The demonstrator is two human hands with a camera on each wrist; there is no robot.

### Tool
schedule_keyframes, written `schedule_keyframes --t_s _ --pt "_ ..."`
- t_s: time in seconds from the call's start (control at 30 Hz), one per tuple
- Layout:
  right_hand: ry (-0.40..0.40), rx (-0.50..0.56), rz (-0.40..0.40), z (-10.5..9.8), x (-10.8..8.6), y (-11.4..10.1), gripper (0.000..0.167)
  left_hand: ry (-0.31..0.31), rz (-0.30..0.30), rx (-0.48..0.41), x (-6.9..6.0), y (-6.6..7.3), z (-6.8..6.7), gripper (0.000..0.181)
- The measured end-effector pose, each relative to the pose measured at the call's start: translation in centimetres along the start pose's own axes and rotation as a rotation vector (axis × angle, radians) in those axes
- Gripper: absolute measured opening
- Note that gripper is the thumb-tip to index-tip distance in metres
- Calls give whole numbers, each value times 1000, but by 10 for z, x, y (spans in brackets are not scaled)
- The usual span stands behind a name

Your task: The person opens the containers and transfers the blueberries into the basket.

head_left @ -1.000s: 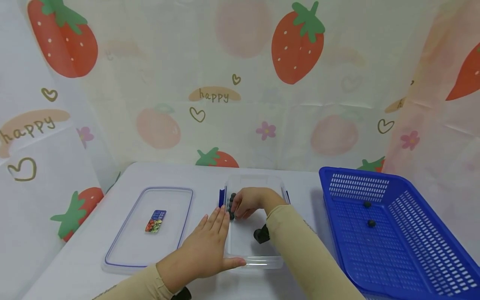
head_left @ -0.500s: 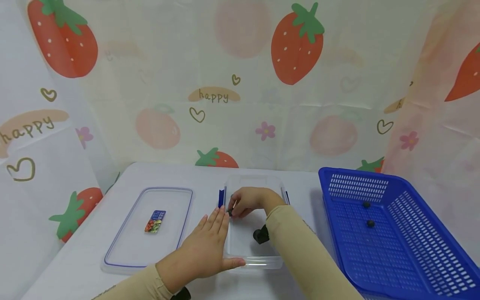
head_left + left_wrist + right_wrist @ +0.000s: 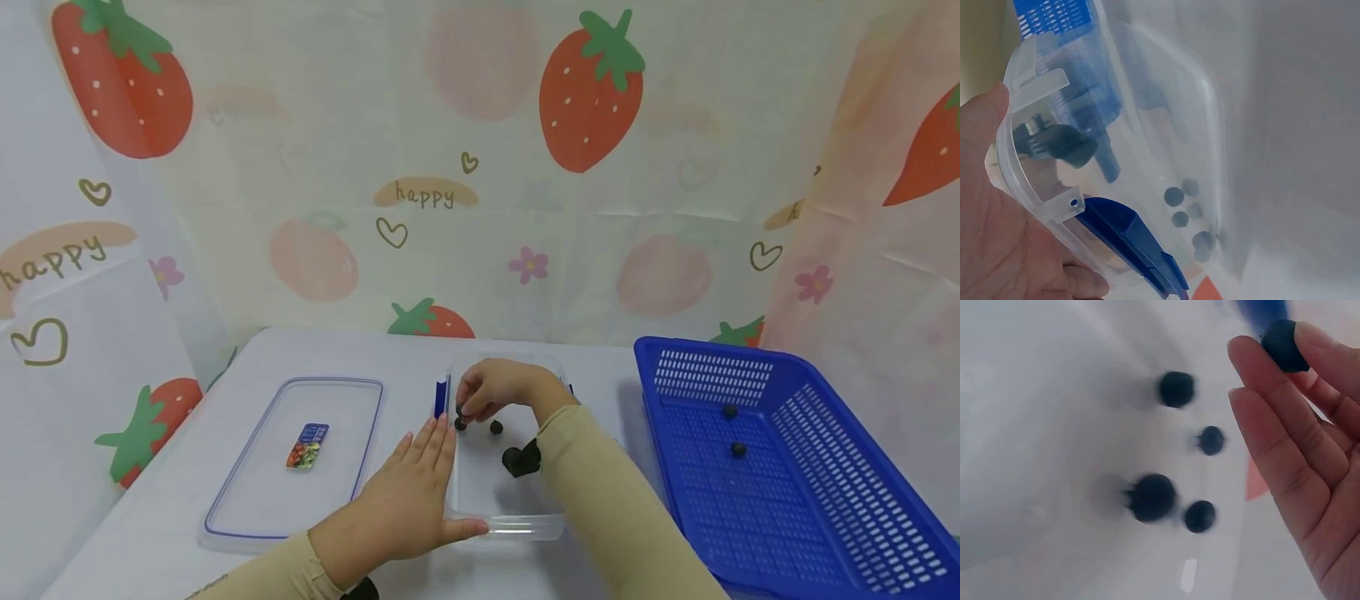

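In the right wrist view my right hand (image 3: 1316, 425) pinches a small dark ball (image 3: 1284, 346) between thumb and index finger. Several similar balls (image 3: 1152, 497) lie below it in the clear container. The head view shows that hand (image 3: 506, 388) inside the container (image 3: 525, 527), near its left wall, with one ball (image 3: 497, 427) apart on the floor. My left hand (image 3: 408, 504) lies along the container's left side, fingers straight, thumb at the near rim. In the left wrist view the hand (image 3: 1016, 231) touches the rim beside a blue latch (image 3: 1132, 237).
A clear lid (image 3: 247, 534) with a blue seal and a small printed label (image 3: 307, 446) lies on the left of the table (image 3: 300, 354). On the right stands a blue basket (image 3: 787, 500) holding two dark balls (image 3: 738, 450). A patterned sheet hangs behind.
My right hand has risen slightly from the container's left side, a dark ball in its pinch. One ball now shows on the container floor to the right of the others. The left hand stays in place.
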State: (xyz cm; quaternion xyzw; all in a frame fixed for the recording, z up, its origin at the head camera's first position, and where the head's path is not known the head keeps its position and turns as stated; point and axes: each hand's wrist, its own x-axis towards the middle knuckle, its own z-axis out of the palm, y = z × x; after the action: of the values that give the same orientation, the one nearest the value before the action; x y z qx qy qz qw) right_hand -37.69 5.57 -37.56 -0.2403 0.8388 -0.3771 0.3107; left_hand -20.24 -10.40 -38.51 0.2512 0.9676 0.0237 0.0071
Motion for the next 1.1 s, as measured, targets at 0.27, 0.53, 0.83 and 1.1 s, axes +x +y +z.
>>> schedule_keyframes --t_s 0.27,0.53,0.83,1.1 --pt "72 73 -30 -38 -28 -15 10 -14 -9 -9 1 1 0 112" --pt "124 107 -84 -76 -68 -17 12 -29 -19 -1 2 2 -1 114" --pt "192 107 -94 -110 -120 1 18 -19 -13 -6 2 3 -2 111" --pt "254 96 -83 -140 -172 40 21 -12 -16 -2 2 4 -1 110"
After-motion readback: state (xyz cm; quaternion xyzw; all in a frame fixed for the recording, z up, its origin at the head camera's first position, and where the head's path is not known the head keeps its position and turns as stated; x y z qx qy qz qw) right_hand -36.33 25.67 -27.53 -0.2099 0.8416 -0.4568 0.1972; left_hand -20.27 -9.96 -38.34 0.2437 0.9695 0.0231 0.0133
